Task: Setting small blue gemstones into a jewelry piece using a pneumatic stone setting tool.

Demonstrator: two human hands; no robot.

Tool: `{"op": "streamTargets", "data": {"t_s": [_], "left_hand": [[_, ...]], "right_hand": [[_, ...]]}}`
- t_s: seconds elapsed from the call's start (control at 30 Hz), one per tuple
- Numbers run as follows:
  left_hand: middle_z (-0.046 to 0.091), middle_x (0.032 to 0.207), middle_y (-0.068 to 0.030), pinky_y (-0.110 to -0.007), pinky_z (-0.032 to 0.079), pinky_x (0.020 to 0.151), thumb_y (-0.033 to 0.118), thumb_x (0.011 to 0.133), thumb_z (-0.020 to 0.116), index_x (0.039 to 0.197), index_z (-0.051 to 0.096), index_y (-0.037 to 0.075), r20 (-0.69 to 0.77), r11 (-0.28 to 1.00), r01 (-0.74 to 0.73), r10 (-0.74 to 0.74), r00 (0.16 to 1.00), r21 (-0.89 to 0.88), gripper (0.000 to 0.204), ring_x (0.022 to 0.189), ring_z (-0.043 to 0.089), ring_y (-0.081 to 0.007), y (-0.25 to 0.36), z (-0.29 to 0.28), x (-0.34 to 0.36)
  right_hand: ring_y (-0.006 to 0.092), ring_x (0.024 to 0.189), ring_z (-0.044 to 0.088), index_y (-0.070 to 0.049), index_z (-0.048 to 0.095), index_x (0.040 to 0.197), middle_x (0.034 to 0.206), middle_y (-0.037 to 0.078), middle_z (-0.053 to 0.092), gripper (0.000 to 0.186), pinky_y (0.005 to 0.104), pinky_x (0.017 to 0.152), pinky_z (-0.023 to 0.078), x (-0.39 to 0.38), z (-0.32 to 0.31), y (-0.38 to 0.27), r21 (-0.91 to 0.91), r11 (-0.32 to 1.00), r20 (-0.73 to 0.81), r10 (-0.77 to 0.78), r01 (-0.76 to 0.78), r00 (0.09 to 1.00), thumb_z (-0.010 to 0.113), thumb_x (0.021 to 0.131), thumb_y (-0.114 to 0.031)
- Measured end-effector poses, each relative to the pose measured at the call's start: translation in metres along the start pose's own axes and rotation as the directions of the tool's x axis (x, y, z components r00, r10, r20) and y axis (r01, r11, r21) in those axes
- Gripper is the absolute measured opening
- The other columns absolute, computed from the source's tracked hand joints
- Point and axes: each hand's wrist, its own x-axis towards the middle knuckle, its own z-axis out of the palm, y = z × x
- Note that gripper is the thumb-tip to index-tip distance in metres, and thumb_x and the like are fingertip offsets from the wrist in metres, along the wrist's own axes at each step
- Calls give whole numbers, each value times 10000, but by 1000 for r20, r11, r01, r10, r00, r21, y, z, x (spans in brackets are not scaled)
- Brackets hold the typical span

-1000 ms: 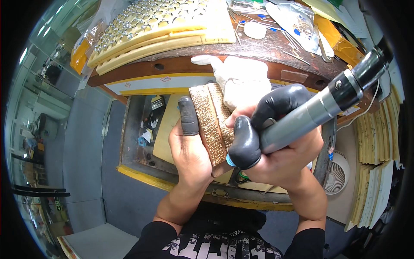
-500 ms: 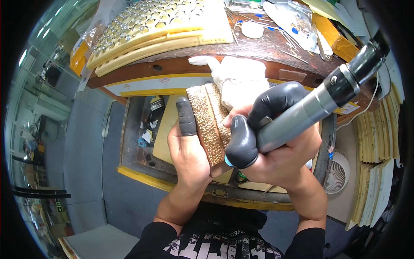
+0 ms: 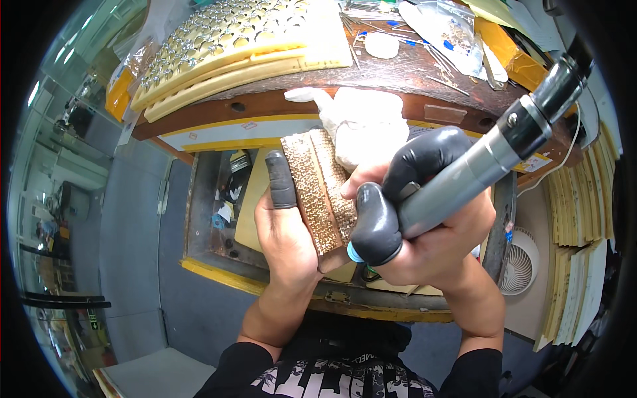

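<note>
My left hand is closed round a block faced with two gold, rough-textured strips, split by a narrow groove. Its thumb, in a black finger cot, lies along the block's left edge. A grey cylindrical rotary handpiece with a black end is gripped in my right hand, whose thumb and forefinger also wear black covers. Those fingers are close to the block's right side; the working tip is hidden behind them. Just beyond the block, a white wrapped bundle juts from the bench edge.
An open drawer lies below my hands. On the wooden bench are yellowish trays full of small shiny round pieces, a white round lump, thin metal rods and a plastic bag. A white fan stands at the right, beside stacked boards.
The block and my left hand have shifted very slightly left relative to my right hand. Both grips are unchanged; the whole view has moved a little.
</note>
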Motion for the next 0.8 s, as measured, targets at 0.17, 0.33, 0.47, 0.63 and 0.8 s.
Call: {"op": "streamTargets", "data": {"t_s": [0.17,0.33,0.47,0.63,0.8], "left_hand": [[702,913,-113,-271,583,642,437,1066,377,1062,632,-29,37,984,54,-49,998,-171,531,745,696,-148,0,-1,1],[702,905,-109,-264,577,638,437,1067,376,1064,634,-28,6,1000,-25,25,1000,12,531,742,694,-143,-1,-1,-2],[703,899,-107,-253,568,631,436,1068,373,1066,636,-25,15,1000,-13,13,1000,-7,531,736,689,-137,-1,-2,-1],[703,902,-110,-251,567,630,427,1070,373,1072,634,-27,48,1000,-11,12,999,-18,524,739,689,-134,-1,-4,-1],[703,909,-112,-255,570,637,407,1073,376,1084,628,-35,34,1000,-28,29,999,-13,509,745,691,-142,-3,-4,-2]], "right_hand": [[152,648,658,88,559,801,726,105,626,174,288,572,566,0,3,0,41,999,-11,35,-35,999,714,729,57],[142,634,654,76,571,797,732,101,632,174,266,550,539,-1,4,0,-16,1000,-25,15,-15,1000,730,737,43],[137,629,650,72,575,798,725,93,631,171,257,541,527,-1,5,1,-15,1000,-33,-25,24,999,732,737,41],[139,632,652,74,576,801,717,95,634,170,270,549,541,-3,5,3,-12,1000,-37,-5,4,999,731,738,39],[145,634,653,77,572,810,728,104,637,172,280,560,553,-4,4,2,-16,1000,-19,11,-11,1000,726,741,43]]}}
